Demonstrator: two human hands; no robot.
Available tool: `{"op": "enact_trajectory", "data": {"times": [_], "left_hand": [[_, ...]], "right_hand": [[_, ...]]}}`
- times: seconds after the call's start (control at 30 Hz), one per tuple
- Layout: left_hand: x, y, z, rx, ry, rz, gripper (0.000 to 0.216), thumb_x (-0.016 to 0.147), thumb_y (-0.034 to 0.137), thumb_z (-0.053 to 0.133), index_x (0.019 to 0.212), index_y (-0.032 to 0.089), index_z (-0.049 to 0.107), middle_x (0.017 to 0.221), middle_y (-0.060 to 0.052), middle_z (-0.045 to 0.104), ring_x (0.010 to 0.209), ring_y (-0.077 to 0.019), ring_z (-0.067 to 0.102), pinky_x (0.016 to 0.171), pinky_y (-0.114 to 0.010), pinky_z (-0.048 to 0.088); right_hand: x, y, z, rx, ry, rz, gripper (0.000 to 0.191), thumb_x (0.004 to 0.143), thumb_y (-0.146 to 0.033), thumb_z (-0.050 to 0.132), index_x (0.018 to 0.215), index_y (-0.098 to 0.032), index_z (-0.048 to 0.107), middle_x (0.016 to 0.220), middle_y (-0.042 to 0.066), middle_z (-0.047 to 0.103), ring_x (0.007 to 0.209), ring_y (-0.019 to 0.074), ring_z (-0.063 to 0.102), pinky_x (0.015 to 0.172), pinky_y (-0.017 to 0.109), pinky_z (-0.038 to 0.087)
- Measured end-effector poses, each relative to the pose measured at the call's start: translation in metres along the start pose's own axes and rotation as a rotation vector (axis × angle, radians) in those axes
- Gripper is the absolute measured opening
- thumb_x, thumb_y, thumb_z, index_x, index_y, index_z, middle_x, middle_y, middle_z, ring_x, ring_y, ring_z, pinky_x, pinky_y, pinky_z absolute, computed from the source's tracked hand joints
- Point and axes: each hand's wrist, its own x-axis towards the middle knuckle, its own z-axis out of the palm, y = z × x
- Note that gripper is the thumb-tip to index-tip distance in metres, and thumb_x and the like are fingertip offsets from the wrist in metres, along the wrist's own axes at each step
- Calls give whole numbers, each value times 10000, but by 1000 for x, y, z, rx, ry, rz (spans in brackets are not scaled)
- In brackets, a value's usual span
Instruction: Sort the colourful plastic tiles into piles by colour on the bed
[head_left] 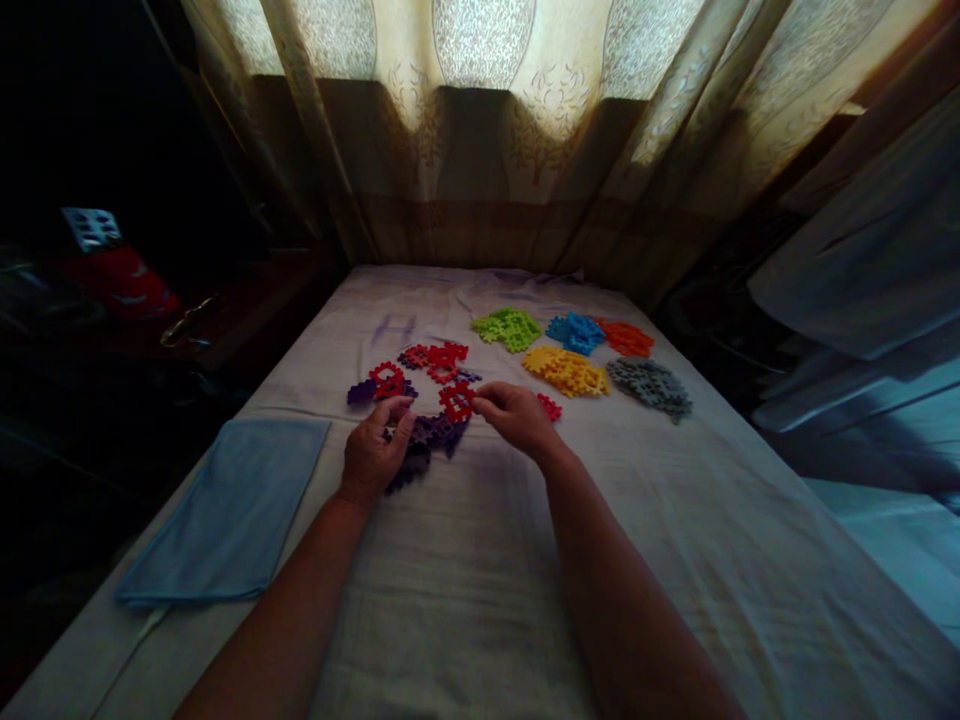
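My right hand [517,418] pinches a red notched plastic building piece [456,402] between thumb and fingertips, its cut-out middle showing. Left of it, my left hand [377,450] has thumb and forefinger drawn together; what lies between them, if anything, I cannot make out. Dark purple pieces [439,434] lie between and below the hands, partly hidden by the left one. Just beyond the left fingertips are a red ring-shaped piece [387,378] and a purple piece [361,392]. A group of red pieces [445,360] sits farther back. Another red piece [550,407] shows behind my right hand.
Sorted piles of green [507,328], blue [575,332], orange [627,338], yellow [566,371] and grey pieces [649,386] occupy the back right of the white-sheeted surface [465,600]. A folded blue cloth [229,510] lies at left, a cord at its corner. Curtains [480,180] hang behind.
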Motion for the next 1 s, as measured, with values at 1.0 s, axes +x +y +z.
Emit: {"op": "enact_trajectory", "data": {"times": [1.0], "left_hand": [[28,-28,-6,477,41,19,300,867,314,503,1080,233,698,1304,-101,613,1253,-277,512,1089,-432,357]], "right_hand": [[-9,72,-83,-181,334,265,266,764,-386,563,770,-192,744,696,24,713,607,160,611,597,268,450]]}}
